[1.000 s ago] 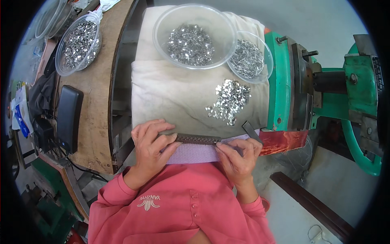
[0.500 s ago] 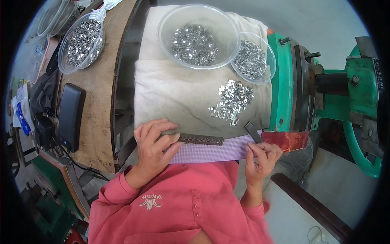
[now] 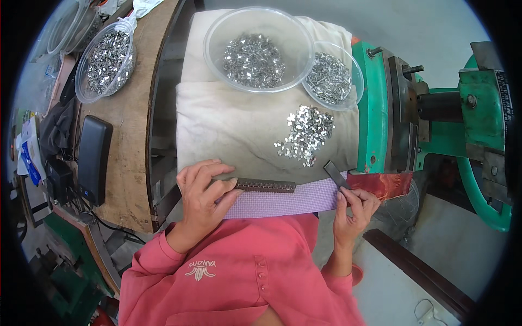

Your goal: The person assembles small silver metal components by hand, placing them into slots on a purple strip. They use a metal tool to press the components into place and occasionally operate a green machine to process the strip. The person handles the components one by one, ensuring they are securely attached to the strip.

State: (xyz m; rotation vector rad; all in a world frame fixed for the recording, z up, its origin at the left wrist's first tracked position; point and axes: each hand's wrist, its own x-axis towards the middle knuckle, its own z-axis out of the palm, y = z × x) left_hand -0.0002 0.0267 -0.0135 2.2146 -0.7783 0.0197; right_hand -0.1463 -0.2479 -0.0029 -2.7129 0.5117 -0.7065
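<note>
My left hand (image 3: 204,193) rests on the left end of a dark slotted metal bar (image 3: 266,186), holding it down on the cream cloth (image 3: 234,125). The bar lies along the far edge of a lilac woven pad (image 3: 283,202). My right hand (image 3: 354,209) pinches the near end of a short dark metal strip (image 3: 336,174) at the pad's right corner. A loose heap of small shiny metal pieces (image 3: 307,134) lies on the cloth just beyond the bar.
Two clear bowls of metal pieces (image 3: 254,50) (image 3: 333,77) stand at the back of the cloth, a third (image 3: 106,57) on the wooden bench (image 3: 128,119) at left. A green press machine (image 3: 429,125) stands right. A black box (image 3: 92,157) lies on the bench.
My right hand left the right end of the slotted bar, moved right to the pad's corner and took hold of the short dark strip. The left hand stayed put.
</note>
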